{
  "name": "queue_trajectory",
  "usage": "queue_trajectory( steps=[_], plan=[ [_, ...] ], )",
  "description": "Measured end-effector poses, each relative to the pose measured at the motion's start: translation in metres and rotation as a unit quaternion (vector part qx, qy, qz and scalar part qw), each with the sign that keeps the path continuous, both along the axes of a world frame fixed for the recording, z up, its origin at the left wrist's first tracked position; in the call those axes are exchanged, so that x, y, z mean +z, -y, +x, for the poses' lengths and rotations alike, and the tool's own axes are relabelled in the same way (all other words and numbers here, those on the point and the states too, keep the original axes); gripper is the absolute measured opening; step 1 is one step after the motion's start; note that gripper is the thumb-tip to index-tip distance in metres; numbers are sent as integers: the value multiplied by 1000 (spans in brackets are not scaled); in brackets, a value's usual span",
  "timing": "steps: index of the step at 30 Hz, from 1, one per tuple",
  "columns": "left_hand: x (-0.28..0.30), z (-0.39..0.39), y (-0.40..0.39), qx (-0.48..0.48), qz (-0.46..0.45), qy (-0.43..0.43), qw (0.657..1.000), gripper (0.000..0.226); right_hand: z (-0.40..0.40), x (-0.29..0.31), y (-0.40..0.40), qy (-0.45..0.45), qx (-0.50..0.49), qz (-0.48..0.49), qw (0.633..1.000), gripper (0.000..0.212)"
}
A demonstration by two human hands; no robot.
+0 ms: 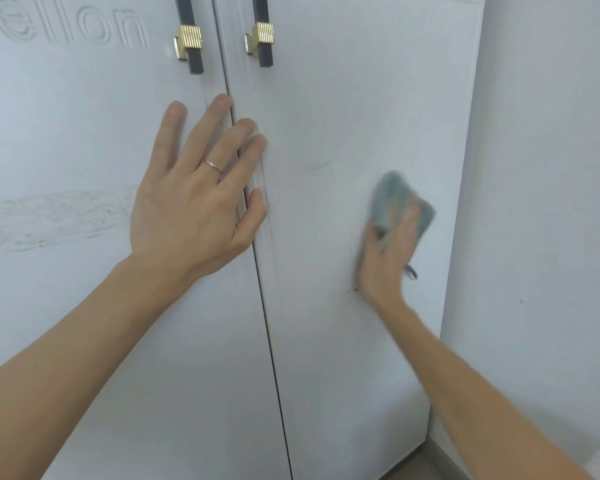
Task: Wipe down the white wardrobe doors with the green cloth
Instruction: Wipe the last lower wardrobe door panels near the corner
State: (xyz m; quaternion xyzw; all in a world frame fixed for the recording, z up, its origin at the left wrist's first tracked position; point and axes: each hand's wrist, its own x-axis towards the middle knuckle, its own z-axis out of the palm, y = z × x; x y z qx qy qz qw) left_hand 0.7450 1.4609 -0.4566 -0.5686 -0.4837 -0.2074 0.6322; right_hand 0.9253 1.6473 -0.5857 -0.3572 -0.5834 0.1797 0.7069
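Green cloth (pixel 400 202) lies bunched under the right hand (pixel 385 258), pressed against the right wardrobe door (pixel 343 133), about mid-height and toward that door's outer edge. The right hand is motion-blurred; its fingers lie over the cloth and grasp it against the panel. A small dark loop (pixel 411 271) hangs from the cloth just below the hand.

Left of the cloth, the left hand (pixel 194 199) rests flat and released, fingers spread, across the seam (pixel 274 341) between the two doors. A thin ring (pixel 214 166) sits on one finger.

The left wardrobe door (pixel 66 133) carries grey smudge marks (pixel 49 220) left of that hand. A faint scuff (pixel 317 166) shows on the right door, up and left of the cloth.

Above the cloth, two dark bar handles (pixel 264 32) with gold ribbed brackets (pixel 187 38) flank the seam. Embossed lettering (pixel 84 27), partly cut off, reads "ellon". A plain wall (pixel 551 168) stands right of the cloth.
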Motion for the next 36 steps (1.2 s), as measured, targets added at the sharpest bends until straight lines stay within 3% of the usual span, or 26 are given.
queue_trajectory(
  steps=[2,4,7,9,11,12,14,17,18,20,23,25,28,30,32,34,36],
  plan=[
    [0,-1,0,3,2,-4,1000,46,-34,-23,49,202,11,199,959,58],
    [1,-1,0,2,-2,-8,1000,47,-46,-44,78,341,48,293,892,57],
    [0,-1,0,-2,-2,-7,1000,47,-32,-62,68,405,49,370,835,55],
    [-1,0,0,1,4,-7,1000,46,-18,-64,36,344,34,334,877,53],
    [0,0,-1,6,-1,-1,1000,47,-3,-63,-3,179,14,174,968,55],
    [0,1,-1,10,-5,3,1000,48,8,-61,-23,61,17,63,996,65],
    [1,3,-1,16,-13,8,1000,49,31,-54,-49,-138,46,-128,981,80],
    [0,3,1,19,-20,8,1000,50,40,-43,-62,-272,70,-264,923,84],
    [0,2,2,21,-21,10,1000,50,31,-38,-52,-269,47,-265,925,87],
    [0,1,2,26,-21,11,999,50,0,-33,-14,-194,-10,-190,963,78],
    [0,2,1,29,-12,5,1000,49,-52,-56,73,31,19,15,999,69],
    [1,2,0,27,-13,0,1000,49,-73,-93,116,204,62,132,968,61],
    [0,1,0,28,-9,-3,1000,48,-70,-122,112,269,105,181,940,55],
    [0,1,0,32,-10,1,999,49,-53,-115,86,266,85,227,933,54],
    [0,2,-1,38,-13,3,999,50,-33,-105,41,176,59,188,964,54],
    [1,3,-1,38,-18,7,999,50,-6,-97,-7,-26,50,22,998,64],
    [1,3,0,39,-23,10,999,51,21,-92,-41,-184,42,-161,969,73]
  ],
)
